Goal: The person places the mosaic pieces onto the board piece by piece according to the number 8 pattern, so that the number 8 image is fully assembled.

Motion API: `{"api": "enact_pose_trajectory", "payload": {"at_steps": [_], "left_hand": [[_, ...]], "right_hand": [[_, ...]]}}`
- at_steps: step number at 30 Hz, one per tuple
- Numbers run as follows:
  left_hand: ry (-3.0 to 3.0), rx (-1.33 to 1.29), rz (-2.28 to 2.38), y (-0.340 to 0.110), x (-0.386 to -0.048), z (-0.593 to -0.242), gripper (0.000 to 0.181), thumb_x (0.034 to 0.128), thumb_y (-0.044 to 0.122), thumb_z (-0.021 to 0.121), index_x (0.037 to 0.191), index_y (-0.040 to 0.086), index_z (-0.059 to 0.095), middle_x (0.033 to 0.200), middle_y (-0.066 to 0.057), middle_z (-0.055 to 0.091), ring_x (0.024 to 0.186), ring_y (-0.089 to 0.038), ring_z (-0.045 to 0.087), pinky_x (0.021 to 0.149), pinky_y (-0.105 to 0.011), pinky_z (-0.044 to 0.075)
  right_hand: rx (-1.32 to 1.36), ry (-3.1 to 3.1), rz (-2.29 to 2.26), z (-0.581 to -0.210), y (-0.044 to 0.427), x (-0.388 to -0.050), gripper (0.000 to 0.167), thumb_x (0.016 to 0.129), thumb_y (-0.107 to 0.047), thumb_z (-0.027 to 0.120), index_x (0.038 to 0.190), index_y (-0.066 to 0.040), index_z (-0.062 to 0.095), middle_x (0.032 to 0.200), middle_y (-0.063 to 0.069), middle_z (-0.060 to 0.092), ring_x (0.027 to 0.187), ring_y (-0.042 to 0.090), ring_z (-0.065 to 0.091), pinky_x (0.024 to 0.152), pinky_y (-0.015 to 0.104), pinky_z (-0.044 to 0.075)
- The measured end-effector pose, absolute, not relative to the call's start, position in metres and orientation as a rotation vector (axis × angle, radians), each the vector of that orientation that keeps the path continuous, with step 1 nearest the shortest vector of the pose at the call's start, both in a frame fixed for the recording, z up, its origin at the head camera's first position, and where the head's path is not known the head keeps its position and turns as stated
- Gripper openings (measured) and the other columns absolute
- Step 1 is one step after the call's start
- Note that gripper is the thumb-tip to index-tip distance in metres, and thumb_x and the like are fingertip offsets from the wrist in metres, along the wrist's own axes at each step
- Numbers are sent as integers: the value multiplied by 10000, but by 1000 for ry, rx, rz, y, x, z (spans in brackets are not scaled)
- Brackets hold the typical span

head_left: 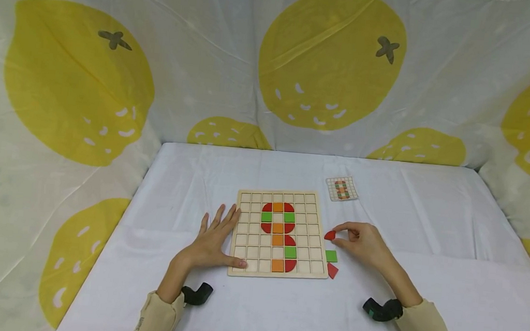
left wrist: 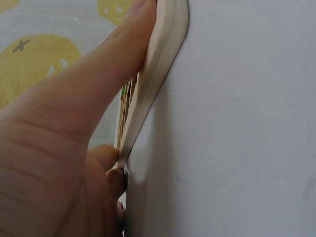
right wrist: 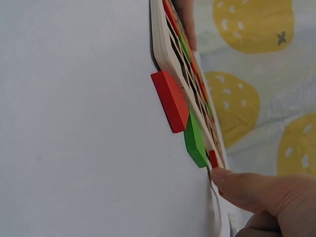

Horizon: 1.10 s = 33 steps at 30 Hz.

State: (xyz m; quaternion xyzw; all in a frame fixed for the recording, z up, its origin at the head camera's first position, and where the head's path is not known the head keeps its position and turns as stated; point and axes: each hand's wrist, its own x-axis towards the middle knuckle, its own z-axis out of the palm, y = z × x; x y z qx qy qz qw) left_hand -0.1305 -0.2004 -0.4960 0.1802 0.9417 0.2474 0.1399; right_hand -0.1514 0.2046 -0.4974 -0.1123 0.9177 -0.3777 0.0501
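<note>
A square wooden grid board lies on the white cloth, with red, orange and green tiles set in some of its cells. My left hand rests spread at the board's left edge, its thumb on the lower left corner. Just off the right edge, my right hand pinches a red quarter-round tile between thumb and fingers. Below it on the cloth lie a green square tile and a red tile, both close against the board's right side.
A small pattern card lies beyond the board's upper right corner, printed with a similar grid of coloured shapes. White cloth covers the table. Lemon-print sheets hang at the back and sides.
</note>
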Motion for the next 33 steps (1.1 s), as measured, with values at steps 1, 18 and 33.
{"api": "enact_pose_trajectory", "payload": {"at_steps": [1, 18, 33], "left_hand": [[2720, 521, 717, -200, -130, -496, 1364, 716, 650, 861, 1674, 112, 54, 1762, -89, -24, 1621, -378, -128, 1238, -695, -139], [2722, 516, 731, -202, -129, -496, 1363, 712, 642, 867, 1673, 102, 66, 1762, -96, -14, 1620, -390, -118, 1237, -698, -136], [2728, 527, 735, -201, -130, -497, 1369, 703, 651, 869, 1675, 119, 65, 1763, -82, -12, 1623, -377, -119, 1242, -688, -137]], "right_hand": [[-336, 2806, -1159, -497, 204, -151, 239, 844, -155, 858, 1069, -98, 801, 584, -63, 319, 555, 72, 296, 515, 212, 230], [-499, 2553, -1319, -483, 126, -148, 245, 876, -220, 841, 1081, -94, 798, 551, -71, 272, 509, 65, 253, 509, 198, 227], [-621, 2624, -1230, -492, 74, -149, 251, 845, -229, 871, 1061, -115, 815, 563, -85, 357, 525, 50, 321, 489, 178, 230]]}}
